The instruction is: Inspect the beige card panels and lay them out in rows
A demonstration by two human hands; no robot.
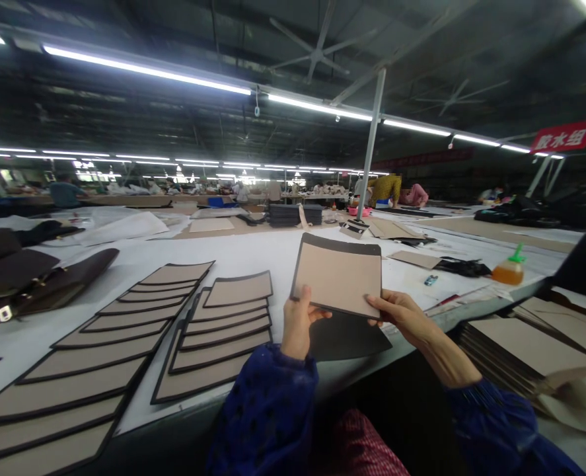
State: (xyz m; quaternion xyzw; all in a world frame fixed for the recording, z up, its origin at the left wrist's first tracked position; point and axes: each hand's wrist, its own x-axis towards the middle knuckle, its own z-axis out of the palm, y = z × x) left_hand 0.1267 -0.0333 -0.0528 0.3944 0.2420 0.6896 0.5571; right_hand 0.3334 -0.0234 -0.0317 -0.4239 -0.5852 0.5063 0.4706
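Both hands hold up one beige panel with a dark border [339,274], tilted toward me above the table's front edge. My left hand [298,320] grips its lower left corner, thumb on the beige face. At the lower right corner, my right hand [396,314] pinches the edge between thumb and fingers. Below the held panel lies a dark sheet [347,338], partly covered by it. Left of my hands, similar bordered panels [238,289] overlap in a short row. A longer overlapping row [99,357] runs farther left.
An orange-filled bottle with a green nozzle [509,268] stands at the right. Stacked beige boards [525,347] sit low at the right. Dark brown pieces with metal fittings [39,271] lie far left. A metal post [370,145] rises behind the table. Other people work in the background.
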